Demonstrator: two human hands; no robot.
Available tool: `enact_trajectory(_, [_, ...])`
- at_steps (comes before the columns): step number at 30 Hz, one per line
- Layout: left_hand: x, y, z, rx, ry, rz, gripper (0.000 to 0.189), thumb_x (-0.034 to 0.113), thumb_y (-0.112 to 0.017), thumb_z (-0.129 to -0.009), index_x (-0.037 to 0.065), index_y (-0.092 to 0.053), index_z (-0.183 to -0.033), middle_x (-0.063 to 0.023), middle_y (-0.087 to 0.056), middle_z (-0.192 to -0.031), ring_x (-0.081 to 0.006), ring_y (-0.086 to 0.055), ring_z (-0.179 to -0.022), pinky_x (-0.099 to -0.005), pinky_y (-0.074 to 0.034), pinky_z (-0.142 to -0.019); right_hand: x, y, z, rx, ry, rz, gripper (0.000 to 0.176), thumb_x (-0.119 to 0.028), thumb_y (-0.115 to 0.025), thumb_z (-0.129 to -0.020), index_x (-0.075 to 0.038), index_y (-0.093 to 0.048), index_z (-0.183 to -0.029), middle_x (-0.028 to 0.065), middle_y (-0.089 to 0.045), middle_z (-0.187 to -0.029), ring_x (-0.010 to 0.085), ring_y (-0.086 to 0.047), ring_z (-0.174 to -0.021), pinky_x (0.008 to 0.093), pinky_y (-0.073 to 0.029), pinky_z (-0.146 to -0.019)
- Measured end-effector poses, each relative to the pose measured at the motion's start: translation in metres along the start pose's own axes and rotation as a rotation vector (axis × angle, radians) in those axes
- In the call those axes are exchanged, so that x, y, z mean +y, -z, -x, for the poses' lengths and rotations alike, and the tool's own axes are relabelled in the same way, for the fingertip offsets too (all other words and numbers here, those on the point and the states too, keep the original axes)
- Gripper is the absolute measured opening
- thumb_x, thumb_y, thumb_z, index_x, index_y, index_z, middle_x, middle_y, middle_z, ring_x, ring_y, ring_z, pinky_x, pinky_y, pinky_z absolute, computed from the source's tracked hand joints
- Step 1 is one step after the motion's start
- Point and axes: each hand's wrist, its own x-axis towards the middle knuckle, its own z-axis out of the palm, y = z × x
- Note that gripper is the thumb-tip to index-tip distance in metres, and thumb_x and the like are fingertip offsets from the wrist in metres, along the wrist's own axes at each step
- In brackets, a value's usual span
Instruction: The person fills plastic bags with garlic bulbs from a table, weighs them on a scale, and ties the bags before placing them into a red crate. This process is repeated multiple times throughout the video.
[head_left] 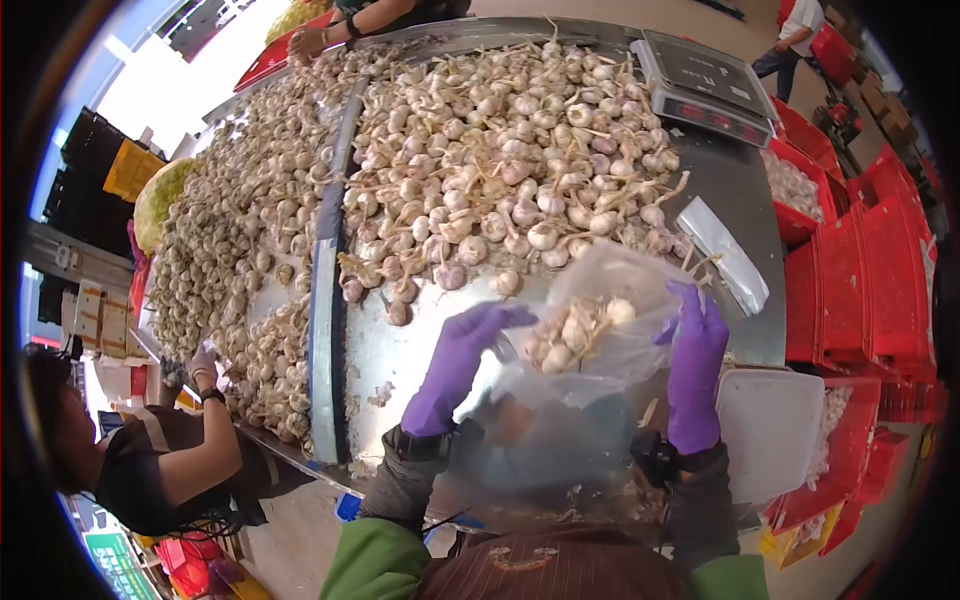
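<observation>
A clear plastic bag (640,275) with several garlic bulbs inside lies above the metal table's near part. My left hand (455,365), in a purple glove, is at the bag's left side, fingers bent toward its edge. At the bag's right side, my right hand (695,365), also purple-gloved, pinches the plastic near its upper right edge. Beyond the bag spreads a large heap of garlic (510,150). A stack of flat plastic bags (725,255) rests to the right of the heap.
A scale (705,85) stands at the back right. Red crates (870,280) and a white lid (770,435) are on the right. Left of a metal divider (325,290) lies more garlic (230,220), with a co-worker (150,460) beside it. Another person's arm (345,28) reaches in at the top.
</observation>
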Motion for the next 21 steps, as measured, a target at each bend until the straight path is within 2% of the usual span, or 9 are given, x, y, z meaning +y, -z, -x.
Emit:
enact_trajectory(3, [-0.036,0.039,0.000,0.322,0.022,-0.276,0.028,0.015,-0.060,-0.080,0.004,-0.058,-0.106,-0.0057,-0.060,-0.101,-0.0115,-0.055,-0.077,-0.0241,-0.045,-0.068,0.043,0.022,0.020,-0.011,-0.099,0.118,0.022,-0.019,-0.047,-0.088,-0.003,-0.061,-0.095,0.0011,-0.049,-0.056,0.0069,-0.046,-0.049,0.0215,-0.036,-0.046])
enact_trajectory(5, [-0.073,0.100,-0.018,0.859,-0.245,-1.054,0.054,0.020,-0.072,-0.065,0.012,-0.052,-0.115,-0.0178,-0.042,-0.124,-0.0320,-0.045,-0.106,-0.0371,-0.042,-0.085,0.055,0.035,0.036,0.027,-0.030,0.245,0.023,-0.020,-0.047,-0.088,-0.002,-0.060,-0.095,0.0014,-0.050,-0.058,0.0073,-0.048,-0.051,0.0224,-0.037,-0.047])
enact_trajectory(6, [-0.075,0.116,-0.024,0.922,-0.179,-1.067,0.060,0.021,-0.073,-0.062,0.016,-0.050,-0.118,-0.0219,-0.033,-0.130,-0.0392,-0.042,-0.109,-0.0409,-0.038,-0.091,0.060,0.040,0.043,0.070,0.037,0.371,0.024,-0.020,-0.048,-0.088,-0.001,-0.060,-0.095,0.0018,-0.052,-0.059,0.0078,-0.049,-0.053,0.0232,-0.038,-0.049])
enact_trajectory(10, [-0.087,0.148,-0.064,0.930,-0.113,-1.083,0.054,0.018,-0.066,-0.067,0.016,-0.049,-0.119,-0.0232,-0.029,-0.130,-0.0377,-0.041,-0.112,-0.0396,-0.039,-0.090,0.065,0.056,0.060,0.122,0.395,0.666,0.026,-0.022,-0.048,-0.089,0.001,-0.058,-0.096,0.0032,-0.054,-0.065,0.0085,-0.051,-0.058,0.0246,-0.040,-0.053])
enact_trajectory(12, [-0.088,0.147,-0.076,0.989,-0.188,-1.085,0.055,0.021,-0.065,-0.066,0.019,-0.049,-0.119,-0.0215,-0.034,-0.126,-0.0373,-0.039,-0.114,-0.0398,-0.040,-0.089,0.043,0.058,0.073,-0.011,-0.090,0.438,0.027,-0.023,-0.047,-0.090,0.000,-0.059,-0.098,0.0029,-0.056,-0.072,0.0084,-0.053,-0.063,0.0234,-0.041,-0.057])
enact_trajectory(13, [-0.081,0.142,-0.077,0.981,-0.214,-1.172,0.054,0.020,-0.064,-0.066,0.019,-0.049,-0.118,-0.0204,-0.037,-0.124,-0.0367,-0.042,-0.111,-0.0401,-0.042,-0.086,0.029,0.057,0.078,0.001,-0.094,0.438,0.027,-0.023,-0.047,-0.090,0.000,-0.059,-0.098,0.0029,-0.056,-0.072,0.0084,-0.053,-0.063,0.0234,-0.041,-0.057])
enact_trajectory(15, [-0.079,0.144,-0.082,0.906,-0.300,-1.307,0.052,0.019,-0.063,-0.065,0.018,-0.050,-0.116,-0.0172,-0.045,-0.114,-0.0338,-0.049,-0.101,-0.0408,-0.045,-0.078,0.005,0.048,0.081,-0.310,-0.450,-0.144,0.030,-0.026,-0.044,-0.091,-0.002,-0.058,-0.103,0.0018,-0.057,-0.076,0.0090,-0.053,-0.067,0.0216,-0.044,-0.063])
enact_trajectory(18, [-0.078,0.155,-0.082,0.782,-0.249,-1.320,0.051,0.020,-0.062,-0.065,0.019,-0.050,-0.115,-0.0154,-0.049,-0.107,-0.0331,-0.050,-0.097,-0.0405,-0.045,-0.076,0.001,0.040,0.082,-0.408,-0.458,-0.279,0.031,-0.028,-0.045,-0.091,-0.003,-0.058,-0.103,0.0011,-0.056,-0.074,0.0081,-0.053,-0.066,0.0210,-0.045,-0.063])
enact_trajectory(21, [-0.076,0.164,-0.084,0.789,-0.078,-1.229,0.050,0.021,-0.060,-0.070,0.020,-0.048,-0.118,-0.0175,-0.055,-0.100,-0.0338,-0.055,-0.090,-0.0398,-0.046,-0.073,0.018,0.048,0.067,-0.185,-0.293,-0.012,0.030,-0.029,-0.046,-0.090,-0.003,-0.060,-0.097,-0.0008,-0.055,-0.069,0.0062,-0.049,-0.062,0.0207,-0.042,-0.057])
